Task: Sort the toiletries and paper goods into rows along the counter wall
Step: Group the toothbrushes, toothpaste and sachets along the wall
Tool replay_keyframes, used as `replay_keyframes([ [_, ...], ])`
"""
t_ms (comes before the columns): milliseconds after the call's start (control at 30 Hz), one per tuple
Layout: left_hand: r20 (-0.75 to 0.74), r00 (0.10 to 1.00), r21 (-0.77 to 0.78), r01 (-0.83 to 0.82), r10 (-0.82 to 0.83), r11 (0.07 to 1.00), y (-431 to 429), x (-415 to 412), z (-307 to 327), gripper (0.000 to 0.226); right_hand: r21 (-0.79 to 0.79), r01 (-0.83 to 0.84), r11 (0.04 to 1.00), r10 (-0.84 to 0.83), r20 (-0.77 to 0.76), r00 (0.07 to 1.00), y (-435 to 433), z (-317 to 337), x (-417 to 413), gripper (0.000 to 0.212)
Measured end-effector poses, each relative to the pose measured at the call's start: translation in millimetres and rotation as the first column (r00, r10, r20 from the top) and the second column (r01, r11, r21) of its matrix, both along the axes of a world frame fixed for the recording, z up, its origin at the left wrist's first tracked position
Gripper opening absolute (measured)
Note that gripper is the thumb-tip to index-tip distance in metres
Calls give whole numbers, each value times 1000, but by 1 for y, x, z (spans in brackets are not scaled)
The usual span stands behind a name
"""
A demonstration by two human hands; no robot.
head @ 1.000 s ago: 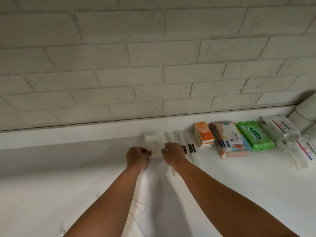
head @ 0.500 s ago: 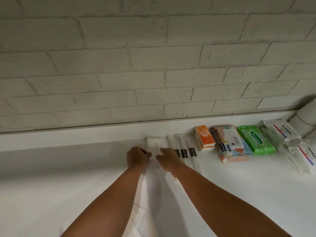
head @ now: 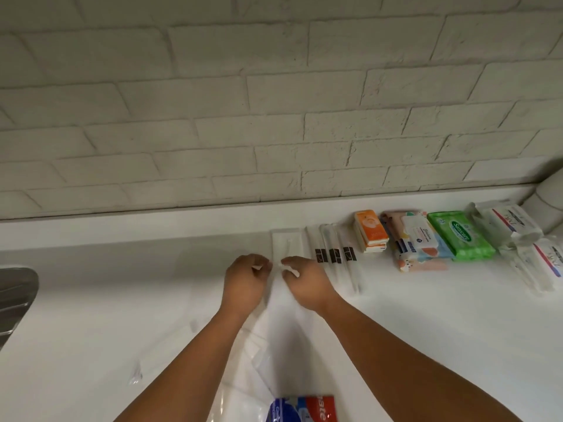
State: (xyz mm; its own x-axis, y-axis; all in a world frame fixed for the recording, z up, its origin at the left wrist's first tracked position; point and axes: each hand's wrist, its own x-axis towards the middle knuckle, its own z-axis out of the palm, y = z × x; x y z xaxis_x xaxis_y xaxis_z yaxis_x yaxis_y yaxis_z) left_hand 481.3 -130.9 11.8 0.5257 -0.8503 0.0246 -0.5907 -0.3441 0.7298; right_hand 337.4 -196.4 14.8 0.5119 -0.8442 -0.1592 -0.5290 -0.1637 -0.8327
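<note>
**Two hands pinching a clear packet at the table wall**

Hard to make out: thin transparent packet (head: 288,248), nearly lost against the white table (head: 426,324). Cut off at the bottom edge: red-and-blue toothpaste pack (head: 304,409). Cropped at far left: metal sink (head: 15,300).

Left hand (head: 245,280) curled closed, grip pinched on something small and white; right hand (head: 307,284) likewise pinched on the packet's near end. Just right of the grip: three clear sleeves (head: 333,254) with dark labels. Further right: one orange tissue pack (head: 370,233), one pastel wipes pack (head: 419,245), one green wipes pack (head: 460,239), two white wrapped packs (head: 511,226).
</note>
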Motion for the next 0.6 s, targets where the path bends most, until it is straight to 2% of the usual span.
replay_keyframes([
  [133, -9, 999, -87, 45, -46, 995, 71, -2, 4, 4, -66, -59, 996, 58, -13, 998, 46, 5, -17, 30],
  [367, 19, 985, 17, 172, -173, 985, 159, 1, 0, 15, -124, -161, 979, 148, -105, 983, 127, 7, -34, 31],
  [467, 53, 963, 127, 257, -265, 958, 185, 3, -12, 28, -133, -212, 968, 190, -158, 969, 155, -1, -36, 38],
  [600, 110, 916, 200, 359, -385, 912, 210, 7, -24, 53, -147, -263, 954, 224, -236, 946, 184, -14, -33, 49],
])
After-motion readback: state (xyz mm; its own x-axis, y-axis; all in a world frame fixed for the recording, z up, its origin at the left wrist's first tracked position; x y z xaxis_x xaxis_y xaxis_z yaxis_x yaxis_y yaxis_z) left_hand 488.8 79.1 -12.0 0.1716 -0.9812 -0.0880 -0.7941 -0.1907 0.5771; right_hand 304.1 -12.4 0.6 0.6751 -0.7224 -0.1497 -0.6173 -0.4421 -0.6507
